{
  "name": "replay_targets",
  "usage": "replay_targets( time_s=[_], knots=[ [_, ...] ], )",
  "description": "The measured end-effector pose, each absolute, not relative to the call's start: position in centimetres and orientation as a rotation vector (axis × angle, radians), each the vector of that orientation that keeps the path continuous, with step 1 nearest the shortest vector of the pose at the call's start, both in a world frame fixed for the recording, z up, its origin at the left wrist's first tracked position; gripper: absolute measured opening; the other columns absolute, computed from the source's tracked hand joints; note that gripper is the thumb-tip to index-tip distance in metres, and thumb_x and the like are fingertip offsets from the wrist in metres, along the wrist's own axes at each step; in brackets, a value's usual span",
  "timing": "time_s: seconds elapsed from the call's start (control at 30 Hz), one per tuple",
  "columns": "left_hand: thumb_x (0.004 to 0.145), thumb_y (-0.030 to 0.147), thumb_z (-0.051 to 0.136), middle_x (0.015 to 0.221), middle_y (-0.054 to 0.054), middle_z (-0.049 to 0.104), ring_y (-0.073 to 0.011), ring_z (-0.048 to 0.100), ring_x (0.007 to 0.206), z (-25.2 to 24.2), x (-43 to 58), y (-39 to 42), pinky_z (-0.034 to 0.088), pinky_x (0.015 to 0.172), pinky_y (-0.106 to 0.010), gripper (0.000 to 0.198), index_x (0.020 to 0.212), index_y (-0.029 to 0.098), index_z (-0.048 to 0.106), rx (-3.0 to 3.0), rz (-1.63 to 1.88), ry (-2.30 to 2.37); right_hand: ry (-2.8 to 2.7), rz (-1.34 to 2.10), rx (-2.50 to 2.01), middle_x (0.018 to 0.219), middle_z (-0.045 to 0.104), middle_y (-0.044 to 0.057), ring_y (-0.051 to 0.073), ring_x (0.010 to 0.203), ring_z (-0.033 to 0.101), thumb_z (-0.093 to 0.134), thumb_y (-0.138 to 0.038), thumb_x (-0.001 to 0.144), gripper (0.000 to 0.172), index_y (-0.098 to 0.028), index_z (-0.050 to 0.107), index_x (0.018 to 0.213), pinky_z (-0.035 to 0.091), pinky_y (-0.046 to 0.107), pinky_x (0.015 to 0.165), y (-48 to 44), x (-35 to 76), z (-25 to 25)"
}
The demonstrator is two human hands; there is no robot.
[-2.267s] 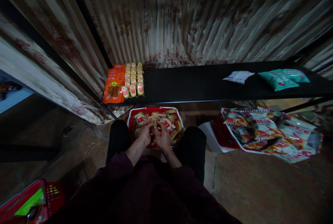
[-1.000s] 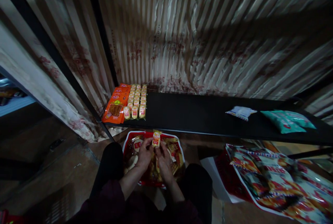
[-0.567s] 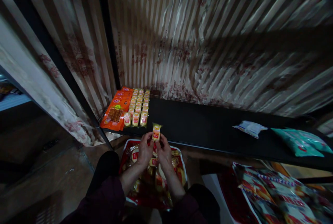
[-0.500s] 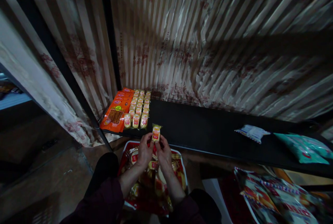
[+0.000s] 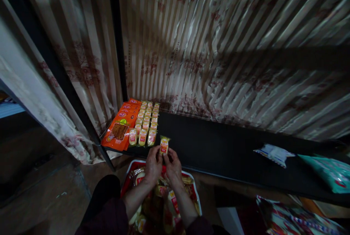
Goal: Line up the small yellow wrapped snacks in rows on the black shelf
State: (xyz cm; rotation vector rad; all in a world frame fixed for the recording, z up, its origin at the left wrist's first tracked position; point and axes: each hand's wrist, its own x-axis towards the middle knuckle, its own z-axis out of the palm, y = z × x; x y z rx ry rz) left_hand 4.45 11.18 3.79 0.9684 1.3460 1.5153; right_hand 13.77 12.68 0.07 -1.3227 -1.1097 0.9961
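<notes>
My left hand (image 5: 153, 164) and my right hand (image 5: 172, 163) pinch one small yellow snack packet (image 5: 164, 144) between their fingertips. They hold it upright over the front edge of a black shelf (image 5: 218, 151), just right of three rows of the same yellow packets (image 5: 144, 127). Orange snack packs (image 5: 121, 125) lie stacked at the shelf's left end. Below my hands, between my knees, sits a red bag (image 5: 161, 198) full of more yellow packets.
A striped, stained curtain (image 5: 218, 60) hangs behind the shelf. A white packet (image 5: 274, 153) and a teal bag (image 5: 329, 169) lie at the shelf's right end. A printed red and white bag (image 5: 300, 218) lies on the floor at lower right.
Both hands came up out of the red bag with one yellow packet and carried it to the shelf edge beside the rows. My view tilted upward.
</notes>
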Motion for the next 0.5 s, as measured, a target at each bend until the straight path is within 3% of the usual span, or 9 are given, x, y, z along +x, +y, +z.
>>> replay_targets(
  time_s=[0.23,0.5],
  knots=[
    [0.075,0.009,0.052,0.113,-0.01,0.063,-0.0219,0.056,0.109,4.1,5.7,14.2,0.037,0.104,-0.035,0.034,0.104,0.019,0.066,1.11,1.417,1.458,-1.163,0.953,-1.378,0.102,0.071,0.009,0.023,0.094,0.066,0.06,-0.042,0.073,0.038,-0.019,0.062,0.103,0.05,0.038,0.089,15.8,14.9,0.9],
    [0.087,0.021,0.038,0.13,-0.013,0.057,-0.0198,0.049,0.123,6.8,6.7,18.8,0.031,0.109,-0.03,0.044,0.127,0.008,0.053,1.298,1.079,1.683,-1.227,0.896,-1.414,0.099,0.071,0.011,0.022,0.088,0.068,0.057,-0.043,0.073,0.044,-0.016,0.059,0.108,0.051,0.033,0.083,21.0,15.5,2.0]
  ],
)
